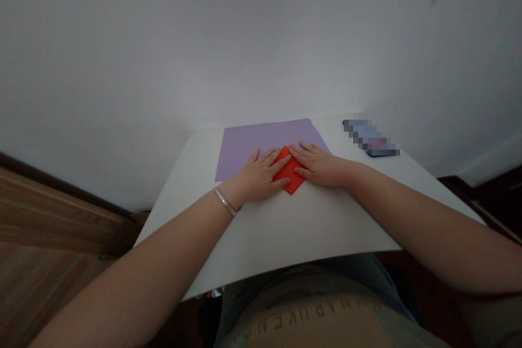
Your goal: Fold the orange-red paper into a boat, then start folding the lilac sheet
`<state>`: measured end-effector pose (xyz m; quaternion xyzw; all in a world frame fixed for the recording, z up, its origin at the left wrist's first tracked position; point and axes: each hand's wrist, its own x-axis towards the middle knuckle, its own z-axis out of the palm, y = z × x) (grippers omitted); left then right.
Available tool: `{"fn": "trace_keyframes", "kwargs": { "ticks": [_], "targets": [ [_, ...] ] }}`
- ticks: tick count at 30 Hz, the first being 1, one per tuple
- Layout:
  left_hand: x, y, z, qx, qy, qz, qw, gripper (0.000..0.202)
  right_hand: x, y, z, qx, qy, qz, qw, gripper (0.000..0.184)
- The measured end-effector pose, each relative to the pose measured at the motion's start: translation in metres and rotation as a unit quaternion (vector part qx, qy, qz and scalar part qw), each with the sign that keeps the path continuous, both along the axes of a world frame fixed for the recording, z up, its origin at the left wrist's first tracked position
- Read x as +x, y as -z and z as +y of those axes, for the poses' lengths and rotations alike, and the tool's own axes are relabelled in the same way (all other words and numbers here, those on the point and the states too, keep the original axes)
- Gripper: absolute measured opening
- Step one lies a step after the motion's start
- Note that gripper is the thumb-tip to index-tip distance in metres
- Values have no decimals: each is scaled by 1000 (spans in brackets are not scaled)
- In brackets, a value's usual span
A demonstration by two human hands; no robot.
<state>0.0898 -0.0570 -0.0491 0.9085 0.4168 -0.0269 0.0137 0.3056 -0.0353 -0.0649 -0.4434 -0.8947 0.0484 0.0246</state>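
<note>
A folded piece of red paper (pixel 290 174) lies on the white table in front of me, one corner pointing towards me. My left hand (pixel 265 175) rests flat over its left side, fingers spread and thumb near the lower edge. From the other side, my right hand (pixel 316 165) lies flat with its fingers and thumb on the right edge of the paper. Both hands press down rather than pinch. Parts of the red paper are hidden under the fingers. Behind it, a sheet of purple paper (pixel 265 138) is spread out, its near edge partly under my hands.
The white table (pixel 261 239) stands against a pale wall (pixel 253 38). Towards its back right corner lies a flat, dark-edged object (pixel 371 138) with a blurred-out surface. A wooden piece of furniture (pixel 49 223) is at the left.
</note>
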Motion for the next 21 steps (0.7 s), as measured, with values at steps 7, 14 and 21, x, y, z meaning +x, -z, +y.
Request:
{"fn": "trace_keyframes", "kwargs": {
  "ticks": [7,14,21],
  "targets": [
    [-5,1,1,-13,10,-8,1000,85,23,-13,-4,-41,-11,-29,999,80],
    [-9,4,1,-25,-10,22,999,67,26,-30,-9,-26,-20,-27,999,66],
    [-11,2,-2,-19,7,-3,1000,101,20,-34,-14,39,-86,1,996,48]
  ]
}}
